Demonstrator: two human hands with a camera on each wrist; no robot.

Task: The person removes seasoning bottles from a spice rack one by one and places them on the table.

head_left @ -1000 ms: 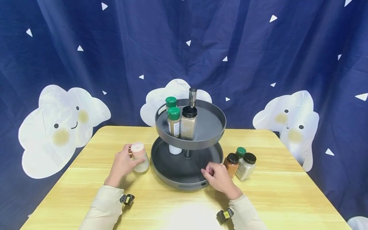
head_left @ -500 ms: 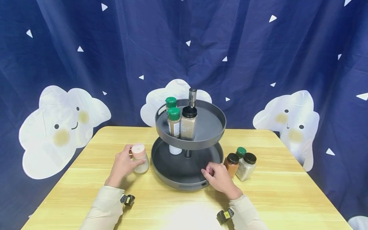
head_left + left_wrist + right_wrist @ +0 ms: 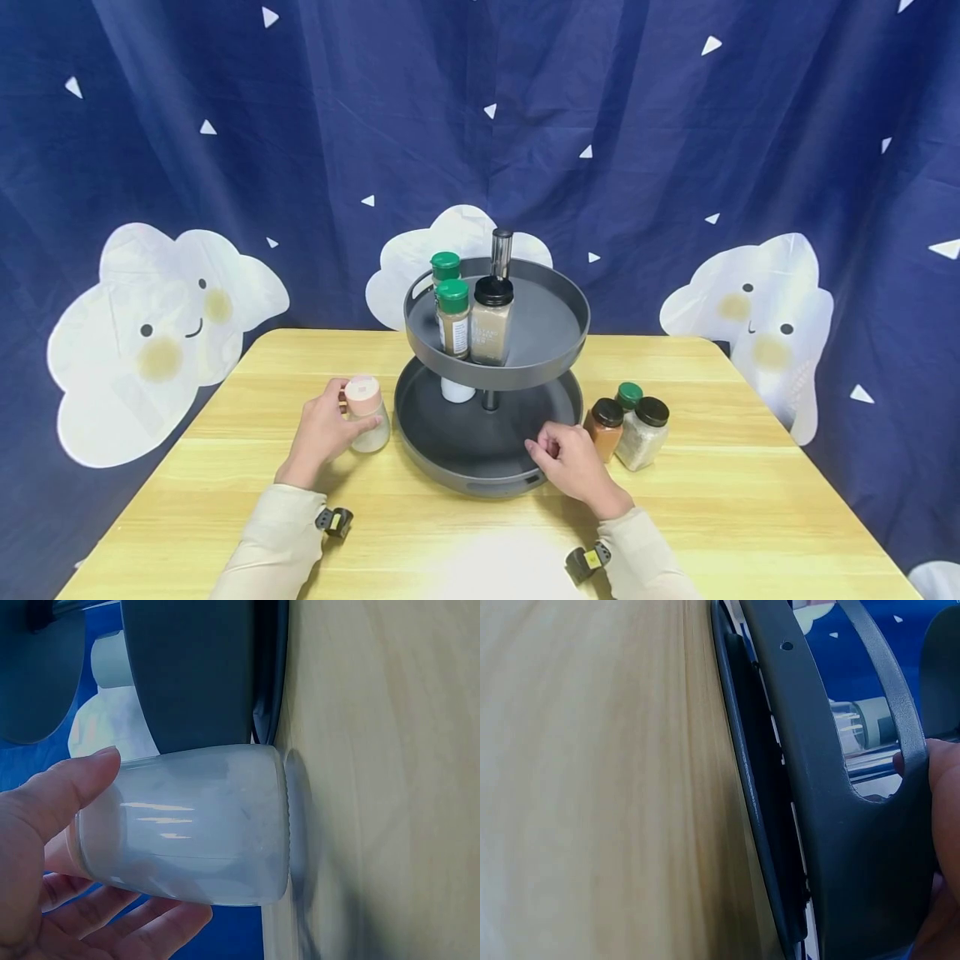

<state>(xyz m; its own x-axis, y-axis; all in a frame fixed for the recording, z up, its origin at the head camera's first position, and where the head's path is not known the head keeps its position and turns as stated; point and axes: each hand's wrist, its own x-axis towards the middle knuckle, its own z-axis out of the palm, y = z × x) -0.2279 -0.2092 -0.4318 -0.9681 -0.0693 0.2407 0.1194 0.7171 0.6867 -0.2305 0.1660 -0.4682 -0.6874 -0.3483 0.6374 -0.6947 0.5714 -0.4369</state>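
My left hand (image 3: 318, 433) grips a glass jar (image 3: 187, 832) with a pink lid, thumb on the near side and fingers behind. The jar is upright at the table's left, just beside a dark two-tier turntable (image 3: 480, 485); in the left wrist view its base is at the tabletop, with a thin shadow along it. At the turntable's front right, my right hand (image 3: 573, 467) pinches the lower tray's rim (image 3: 870, 862). A fingertip shows through the rim's handle slot in the right wrist view. The hand's other fingers are partly hidden.
On the upper tray (image 3: 547, 329) stand two green-capped spice bottles (image 3: 453, 321) and a black-lidded jar (image 3: 491, 325). A white container (image 3: 456, 390) is partly hidden on the lower tray. Right of it are an orange-brown jar (image 3: 604, 433), a pale jar (image 3: 642, 437) and a green-capped bottle (image 3: 628, 394).
The pink-lidded jar and my left hand have shifted very slightly to the right. My right hand and the turntable stay where they were.
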